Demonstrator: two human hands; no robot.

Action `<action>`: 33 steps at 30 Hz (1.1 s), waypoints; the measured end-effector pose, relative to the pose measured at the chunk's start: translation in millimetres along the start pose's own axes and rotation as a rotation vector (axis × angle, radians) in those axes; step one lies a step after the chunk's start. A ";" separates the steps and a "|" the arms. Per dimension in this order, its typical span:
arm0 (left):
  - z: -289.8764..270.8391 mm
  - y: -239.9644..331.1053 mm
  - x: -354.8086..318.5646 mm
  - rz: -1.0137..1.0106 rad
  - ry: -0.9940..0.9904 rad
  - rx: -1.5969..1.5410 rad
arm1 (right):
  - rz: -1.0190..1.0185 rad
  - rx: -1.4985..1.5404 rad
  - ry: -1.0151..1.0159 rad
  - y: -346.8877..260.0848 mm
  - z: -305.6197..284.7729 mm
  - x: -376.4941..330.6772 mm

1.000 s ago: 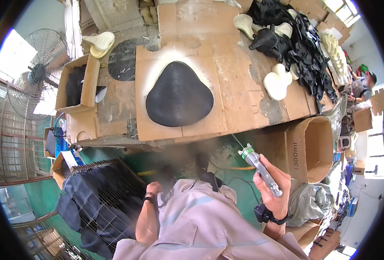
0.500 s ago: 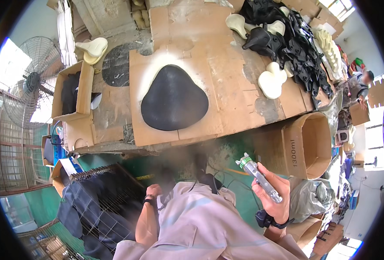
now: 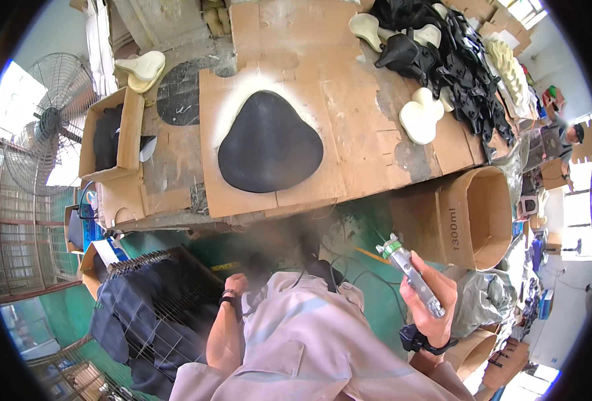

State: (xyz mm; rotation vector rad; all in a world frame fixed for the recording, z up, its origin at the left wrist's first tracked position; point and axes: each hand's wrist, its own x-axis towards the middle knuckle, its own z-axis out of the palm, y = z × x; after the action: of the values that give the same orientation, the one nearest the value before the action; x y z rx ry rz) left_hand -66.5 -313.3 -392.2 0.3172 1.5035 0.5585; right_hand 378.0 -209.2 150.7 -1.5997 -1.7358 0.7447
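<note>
My right hand [image 3: 435, 299] is wrapped round a silver spray gun [image 3: 416, 279] with a green ring, its nozzle end toward the table. Down by my lap, my left hand [image 3: 236, 283] is closed, fingers curled; whatever it may hold is hidden. Ahead, on a cardboard sheet [image 3: 322, 175], lies a black, rounded triangular cover piece [image 3: 270, 144], smooth and slightly sheeny. Pale overspray [image 3: 244, 90] rims its upper edges on the cardboard. Neither hand touches the piece.
Black saddle parts [image 3: 466, 83] and cream saddle shapes [image 3: 421, 115] crowd the table's right. A big cardboard box [image 3: 436, 224] stands before the table at right. At left are a small carton [image 3: 131, 137], a fan [image 3: 52, 123] and a wire rack [image 3: 165, 327] with dark sheets. Hoses [image 3: 369, 275] trail across the floor.
My right hand has shifted slightly right with the spray gun. The table sits a little higher in view. My left hand stays by my lap. A distant person at right has moved.
</note>
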 end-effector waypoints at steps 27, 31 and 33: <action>58.1 264.4 86.1 0.795 0.590 0.314 | 0.044 0.136 -0.243 12.1 5.3 -14.8; 123.1 313.8 58.4 0.693 0.782 0.524 | 0.140 -0.001 -0.023 16.7 1.1 -21.6; 125.6 317.2 57.9 0.613 0.892 0.574 | 0.101 0.011 -0.029 14.7 -5.4 -19.0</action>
State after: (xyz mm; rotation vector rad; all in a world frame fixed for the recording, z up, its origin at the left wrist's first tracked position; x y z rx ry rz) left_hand 8.4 0.2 -266.2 1.1050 2.4489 0.7937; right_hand 392.1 -226.9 141.0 -1.6866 -1.6787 0.8282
